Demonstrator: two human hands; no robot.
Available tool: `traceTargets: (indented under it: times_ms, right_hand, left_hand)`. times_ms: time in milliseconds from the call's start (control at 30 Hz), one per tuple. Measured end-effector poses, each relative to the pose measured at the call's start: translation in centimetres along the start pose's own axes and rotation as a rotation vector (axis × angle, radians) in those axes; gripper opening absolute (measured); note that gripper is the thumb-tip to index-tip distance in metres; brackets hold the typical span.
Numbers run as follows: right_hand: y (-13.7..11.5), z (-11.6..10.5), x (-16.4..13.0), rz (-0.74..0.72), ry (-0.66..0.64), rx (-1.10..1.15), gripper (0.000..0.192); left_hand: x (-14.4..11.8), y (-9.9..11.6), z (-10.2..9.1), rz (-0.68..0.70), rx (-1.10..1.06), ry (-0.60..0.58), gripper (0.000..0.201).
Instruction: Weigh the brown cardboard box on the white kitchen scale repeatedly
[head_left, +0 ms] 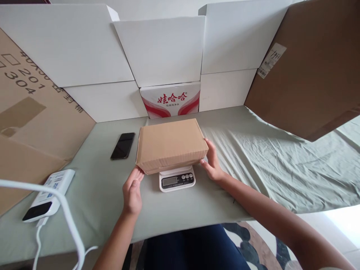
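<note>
1. A closed brown cardboard box [171, 144] sits on a small white kitchen scale [177, 178], covering its platform; only the scale's front panel, with a dark display and round buttons, shows below the box's near edge.
2. The left hand [132, 192] is at the box's near left corner, fingers loosely extended, fingertips touching the lower corner (whether they bear any weight cannot be told).
3. The right hand [212, 161] lies against the box's right end, fingers spread along that side and thumb near the bottom edge; it steadies the box rather than closing around it.
4. Box and scale stand near the middle of a table covered with a pale green cloth [253, 161], smooth at the left and wrinkled to the right.
5. A black smartphone [123, 145] lies face up just left of the box, apart from it.
6. At the near left edge rests a white power bank [50, 195] with a dark display, a white cable [70, 221] curving past it.
7. Behind the box stands a white carton with red printing [170, 99], flanked by plain white cartons [160, 48].
8. Large brown cardboard sheets [309, 67] lean in at the right and left.
</note>
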State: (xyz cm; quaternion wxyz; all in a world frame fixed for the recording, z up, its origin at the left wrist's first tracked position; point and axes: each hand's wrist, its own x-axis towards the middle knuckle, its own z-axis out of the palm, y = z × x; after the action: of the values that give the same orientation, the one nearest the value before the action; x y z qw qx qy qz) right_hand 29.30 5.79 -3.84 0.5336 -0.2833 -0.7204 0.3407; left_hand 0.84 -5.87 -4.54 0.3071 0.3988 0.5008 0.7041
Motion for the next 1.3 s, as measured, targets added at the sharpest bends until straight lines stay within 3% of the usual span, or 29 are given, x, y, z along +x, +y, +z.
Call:
traceTargets:
  times_ms: [533, 667, 833, 1300]
  right_hand:
    - [0.0, 0.0, 0.1, -0.067, 0.001, -0.056, 0.066]
    - [0.5, -0.3, 0.5, -0.122, 0.135, -0.103, 0.068]
    - [1.0, -0.6, 1.1, -0.014, 0.259, -0.071, 0.066]
    - [0.3, 0.0, 0.8, -0.051, 0.129, -0.038, 0.065]
  left_hand:
    - [0.4, -0.3, -0.3, -0.019, 0.007, -0.026, 0.074]
    - [1.1, -0.4, -0.3, 0.038, -0.054, 0.011, 0.081]
    - [2.1, -0.7, -0.3, 0.048, -0.107, 0.015, 0.077]
    - [1.7, -0.8, -0.1, 0.074, -0.027, -0.048, 0.078]
